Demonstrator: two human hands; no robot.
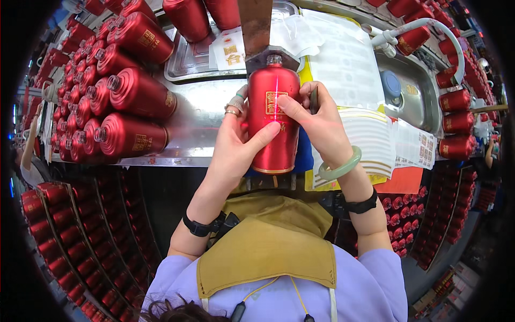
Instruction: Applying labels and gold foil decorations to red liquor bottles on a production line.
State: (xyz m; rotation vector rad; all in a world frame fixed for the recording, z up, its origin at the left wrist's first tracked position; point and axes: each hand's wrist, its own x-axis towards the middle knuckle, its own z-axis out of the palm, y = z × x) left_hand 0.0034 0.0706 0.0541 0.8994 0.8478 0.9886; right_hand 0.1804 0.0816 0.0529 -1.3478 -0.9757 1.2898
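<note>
A red bottle (265, 146) with a clear glass neck lies in front of me, neck away from me, against a metal stand (256, 27). A thin bright line of light runs down its middle. My left hand (236, 137) holds its left side, with the thumb on the front. On the other side, my right hand (322, 121) grips it, the thumb pressing at the gold label (271, 102). A small dark piece (314, 101) shows by the right fingers; its kind is unclear. The fingers behind the bottle are hidden.
Many red bottles (139, 91) are stacked at the left. White sheets (343, 70) and curved gold-edged strips (359, 142) lie at the right, before a sink (416, 102) with a white faucet pipe (429, 24). A metal tray (185, 64) is at the back left.
</note>
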